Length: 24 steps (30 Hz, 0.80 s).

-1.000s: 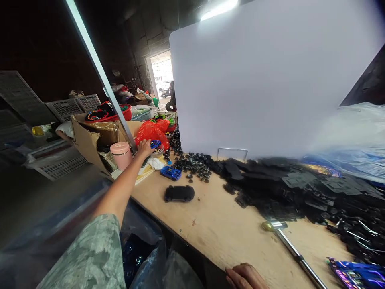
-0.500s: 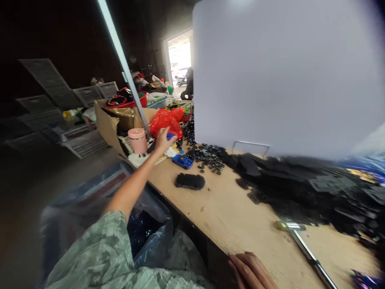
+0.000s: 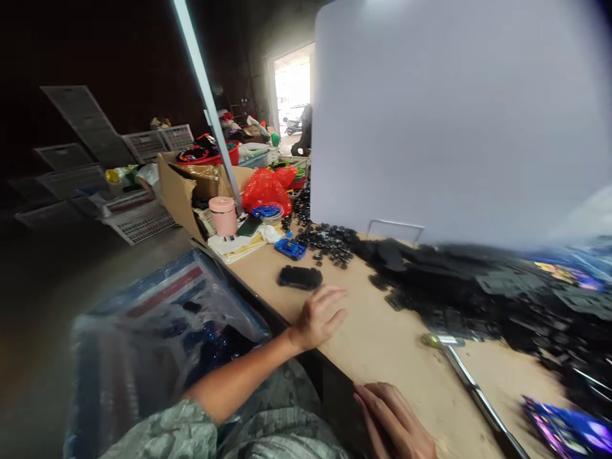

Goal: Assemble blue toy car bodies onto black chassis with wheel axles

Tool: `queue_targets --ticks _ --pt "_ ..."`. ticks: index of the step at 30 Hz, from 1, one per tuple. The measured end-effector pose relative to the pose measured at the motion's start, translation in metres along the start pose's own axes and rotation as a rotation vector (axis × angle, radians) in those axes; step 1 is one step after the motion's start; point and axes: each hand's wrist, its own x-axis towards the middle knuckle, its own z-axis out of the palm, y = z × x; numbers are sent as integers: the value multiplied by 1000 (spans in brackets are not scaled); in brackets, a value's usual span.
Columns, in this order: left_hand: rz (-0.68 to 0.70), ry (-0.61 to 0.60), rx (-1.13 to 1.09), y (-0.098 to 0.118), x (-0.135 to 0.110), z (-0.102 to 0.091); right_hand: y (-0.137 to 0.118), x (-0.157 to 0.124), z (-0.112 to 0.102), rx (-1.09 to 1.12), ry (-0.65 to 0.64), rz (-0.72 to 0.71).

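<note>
My left hand (image 3: 318, 319) rests open at the table's front edge, holding nothing, just below a black toy car body (image 3: 300, 277). A blue toy car (image 3: 290, 248) lies beyond that, beside a heap of black toy wheels (image 3: 327, 245). My right hand (image 3: 392, 421) lies empty at the edge of the wooden table (image 3: 382, 325), near a steel-shafted tool with a brass-coloured head (image 3: 471, 382). A blue toy car part (image 3: 266, 211) sits in a small bowl at the far end.
A large pile of black plastic parts (image 3: 459, 284) covers the table's right side, before a white upright board (image 3: 454, 115). Farther along stand a pink lidded cup (image 3: 223, 217), a red plastic bag (image 3: 266, 193) and a cardboard box (image 3: 179, 191). A plastic-lined bin (image 3: 162, 325) sits below the near edge.
My left hand has left the bowl and come back to the near table edge, with the blue part now lying in the bowl. My right hand has barely moved.
</note>
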Motion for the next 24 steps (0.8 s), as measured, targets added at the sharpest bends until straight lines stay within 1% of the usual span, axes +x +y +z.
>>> queue_targets --ticks 3,5,11,13,15,17,19,21,22,24 --pt "-60 -30 -62 7 -17 15 -12 3 -1 23 35 63" --pt "-99 -50 -92 12 -24 21 -17 4 1 25 56 83" --pt "-160 -53 -81 19 -32 20 -23 10 5 14 52 82" --pt "-178 -43 -89 19 -33 19 -24 14 3 1 48 84" --pt "-199 -36 -101 17 -34 18 -24 18 -2 -14 40 106" --pt "-225 -38 -118 13 -37 18 -23 23 -16 -31 51 132" --pt "-256 -38 -126 7 -39 18 -18 29 -38 -71 102 161" --pt "-267 -31 -144 1 -41 19 -12 36 -67 -177 213 213" --pt "-267 -27 -151 -2 -42 19 -8 41 -84 -220 248 248" --pt "-248 -32 -147 -4 -42 20 1 52 -114 -285 264 304"
